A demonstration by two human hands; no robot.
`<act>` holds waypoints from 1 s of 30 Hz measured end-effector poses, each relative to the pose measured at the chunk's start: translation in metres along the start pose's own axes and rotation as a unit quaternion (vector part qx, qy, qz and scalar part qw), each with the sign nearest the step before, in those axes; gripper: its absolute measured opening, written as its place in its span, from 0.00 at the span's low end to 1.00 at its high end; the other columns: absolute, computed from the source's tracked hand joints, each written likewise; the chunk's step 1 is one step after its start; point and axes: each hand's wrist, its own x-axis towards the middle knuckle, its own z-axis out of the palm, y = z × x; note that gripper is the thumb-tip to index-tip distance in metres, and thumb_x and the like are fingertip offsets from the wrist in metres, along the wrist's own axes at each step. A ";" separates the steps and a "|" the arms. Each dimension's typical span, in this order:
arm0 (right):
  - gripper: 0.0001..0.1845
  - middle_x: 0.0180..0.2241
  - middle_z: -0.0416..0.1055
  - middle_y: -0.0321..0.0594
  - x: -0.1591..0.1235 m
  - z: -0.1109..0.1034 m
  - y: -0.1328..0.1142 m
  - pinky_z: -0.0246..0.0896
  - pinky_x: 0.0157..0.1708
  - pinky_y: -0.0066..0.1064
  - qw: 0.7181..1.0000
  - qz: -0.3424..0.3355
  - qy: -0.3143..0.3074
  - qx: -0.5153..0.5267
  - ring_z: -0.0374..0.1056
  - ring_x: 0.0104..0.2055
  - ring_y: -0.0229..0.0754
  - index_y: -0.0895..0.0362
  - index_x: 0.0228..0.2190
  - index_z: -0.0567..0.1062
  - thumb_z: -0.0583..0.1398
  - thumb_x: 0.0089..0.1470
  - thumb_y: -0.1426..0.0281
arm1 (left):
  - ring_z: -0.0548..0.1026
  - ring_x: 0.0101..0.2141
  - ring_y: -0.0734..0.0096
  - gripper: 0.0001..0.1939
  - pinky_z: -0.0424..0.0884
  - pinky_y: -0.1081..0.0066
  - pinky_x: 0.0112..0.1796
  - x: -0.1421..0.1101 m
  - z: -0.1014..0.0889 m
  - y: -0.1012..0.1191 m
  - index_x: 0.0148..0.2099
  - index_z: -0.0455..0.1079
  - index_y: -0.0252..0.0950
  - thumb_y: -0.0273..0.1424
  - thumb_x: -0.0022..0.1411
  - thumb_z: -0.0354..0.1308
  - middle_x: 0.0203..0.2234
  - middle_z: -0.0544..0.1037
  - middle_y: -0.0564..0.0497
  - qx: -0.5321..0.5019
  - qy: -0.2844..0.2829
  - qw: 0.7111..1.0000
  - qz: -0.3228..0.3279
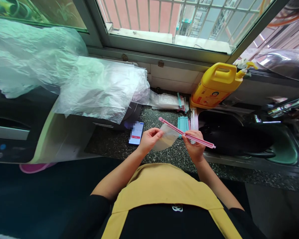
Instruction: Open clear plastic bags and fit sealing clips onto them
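My left hand (149, 138) is closed in a pinch on the edge of a small clear plastic bag (167, 139). My right hand (193, 146) is closed round a long pink sealing clip (186, 133) that lies slantwise across the top of the bag. Both hands hover just above the speckled stone counter (109, 142), close to my chest. Behind them a small heap of teal and pink clips (183, 123) rests on the counter.
A phone (136, 132) lies to the left of my hands. Crumpled clear plastic sheets (99, 86) cover an appliance at left. A yellow jug (218, 84) stands by the window. A dark sink (239, 139) with a pan is at right. More bags (165, 100) lie behind.
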 end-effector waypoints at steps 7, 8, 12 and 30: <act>0.03 0.29 0.75 0.37 -0.006 0.002 -0.006 0.65 0.38 0.39 0.998 -0.045 -0.030 -0.012 0.69 0.33 0.43 0.51 0.31 0.74 0.62 0.51 0.71 | 0.62 0.21 0.79 0.20 0.59 0.75 0.25 0.005 0.004 -0.005 0.23 0.69 0.33 0.47 0.41 0.66 0.16 0.69 0.56 -0.026 0.026 0.999 -0.016; 0.04 0.29 0.75 0.37 -0.007 0.003 -0.006 0.65 0.37 0.39 0.998 -0.047 -0.030 -0.012 0.69 0.33 0.42 0.51 0.31 0.74 0.62 0.51 0.71 | 0.61 0.21 0.79 0.21 0.58 0.75 0.25 0.006 0.005 -0.005 0.23 0.69 0.33 0.47 0.40 0.66 0.16 0.68 0.57 -0.027 0.029 0.999 -0.021; 0.04 0.29 0.75 0.37 -0.009 0.003 -0.008 0.65 0.37 0.39 0.998 -0.042 -0.035 -0.019 0.69 0.34 0.43 0.51 0.31 0.74 0.62 0.51 0.71 | 0.60 0.20 0.79 0.22 0.57 0.75 0.25 0.008 0.008 -0.009 0.23 0.68 0.34 0.48 0.39 0.66 0.15 0.67 0.57 -0.037 0.032 0.998 -0.047; 0.05 0.28 0.74 0.36 -0.010 0.007 -0.009 0.66 0.35 0.36 0.990 -0.121 -0.054 -0.047 0.69 0.32 0.41 0.52 0.31 0.74 0.63 0.51 0.73 | 0.67 0.21 0.79 0.22 0.61 0.76 0.27 0.007 0.011 -0.017 0.26 0.74 0.31 0.43 0.30 0.71 0.19 0.75 0.54 -0.181 0.091 0.972 -0.120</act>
